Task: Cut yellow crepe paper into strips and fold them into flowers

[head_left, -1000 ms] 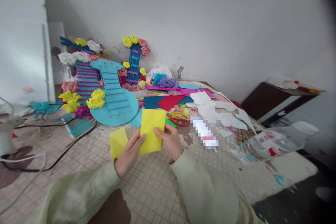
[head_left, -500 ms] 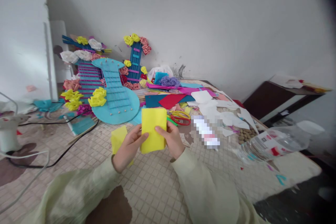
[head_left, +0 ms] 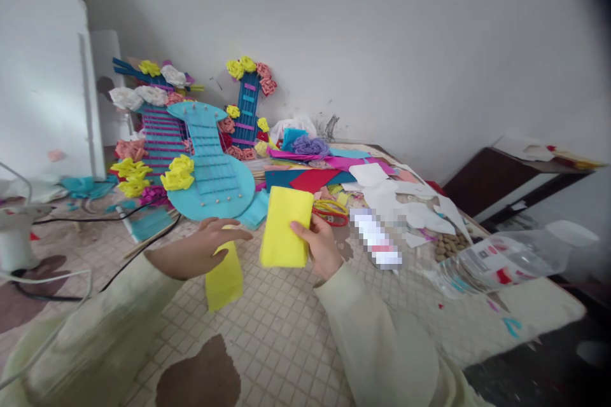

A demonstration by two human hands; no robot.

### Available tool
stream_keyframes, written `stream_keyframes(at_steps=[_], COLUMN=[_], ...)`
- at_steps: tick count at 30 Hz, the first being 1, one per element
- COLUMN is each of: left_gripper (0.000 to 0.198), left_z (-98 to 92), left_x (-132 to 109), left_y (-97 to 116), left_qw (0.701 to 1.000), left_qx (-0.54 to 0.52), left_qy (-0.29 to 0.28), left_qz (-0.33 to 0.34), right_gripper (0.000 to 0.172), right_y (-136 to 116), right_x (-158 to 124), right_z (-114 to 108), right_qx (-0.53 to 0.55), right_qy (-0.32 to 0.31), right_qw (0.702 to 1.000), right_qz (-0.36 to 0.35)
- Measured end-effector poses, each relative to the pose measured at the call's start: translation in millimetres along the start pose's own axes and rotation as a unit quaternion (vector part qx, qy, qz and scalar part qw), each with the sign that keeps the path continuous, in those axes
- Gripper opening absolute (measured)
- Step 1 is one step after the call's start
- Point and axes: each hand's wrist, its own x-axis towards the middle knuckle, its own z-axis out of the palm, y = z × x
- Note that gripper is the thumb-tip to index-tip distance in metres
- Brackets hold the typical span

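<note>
My right hand (head_left: 321, 245) grips a rectangle of yellow crepe paper (head_left: 286, 229) by its right side, thumb in front and the other fingers partly hidden behind. The paper is held up over the tabletop (head_left: 277, 331); whether it is one folded sheet or a stack, I cannot tell. My left hand (head_left: 198, 248) is apart from it, fingers stretched out. Below those fingers a second yellow paper piece (head_left: 224, 280) lies on the table; whether they touch it is unclear. Beyond my hands leans a light-blue guitar-shaped craft (head_left: 210, 168) with strings and yellow paper flowers (head_left: 178, 173).
Red-and-yellow scissors (head_left: 331, 211) lie behind the held paper. White paper scraps (head_left: 382, 194) and purple yarn (head_left: 310, 146) cover the back right. A clear plastic bottle (head_left: 501, 261) lies at the right. At the left are a white hot glue gun (head_left: 19, 241) and cords.
My left hand has let go of the yellow paper and moved left, its fingers opening. My right hand keeps the paper, which has shifted slightly right and up. More of the lying piece shows.
</note>
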Motion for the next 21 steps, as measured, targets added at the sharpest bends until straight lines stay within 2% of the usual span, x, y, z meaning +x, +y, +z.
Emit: stream_keyframes(at_steps=[3,6,9,15,18,21], left_gripper=[0.048,0.034,0.016,0.008,0.007,0.018], left_z=[9.8,13.9,10.6,-2.2,-20.9,-42.6], left_x=[1,3,3,-2,-8,-20], left_y=[-20,-26,-26,-28,-23,-10], left_qw=[0.997,0.997,0.998,0.999,0.997,0.985], left_qx=[0.063,0.065,0.059,0.029,0.018,-0.003], left_qy=[-0.034,-0.032,-0.024,-0.003,0.047,0.151], left_qz=[-0.005,-0.009,-0.014,-0.029,-0.052,-0.080], right_gripper=[0.036,0.037,0.038,0.038,0.037,0.038], right_y=[0,-1,-2,-5,-4,0], right_x=[1,1,1,0,1,2], right_z=[0,0,0,0,-1,-4], right_qx=[0.006,0.010,0.005,0.005,0.008,0.000], right_qy=[0.004,0.006,0.009,0.015,0.012,0.008], right_qw=[1.000,1.000,1.000,1.000,1.000,1.000], right_qz=[0.006,0.006,0.009,0.010,0.008,0.014])
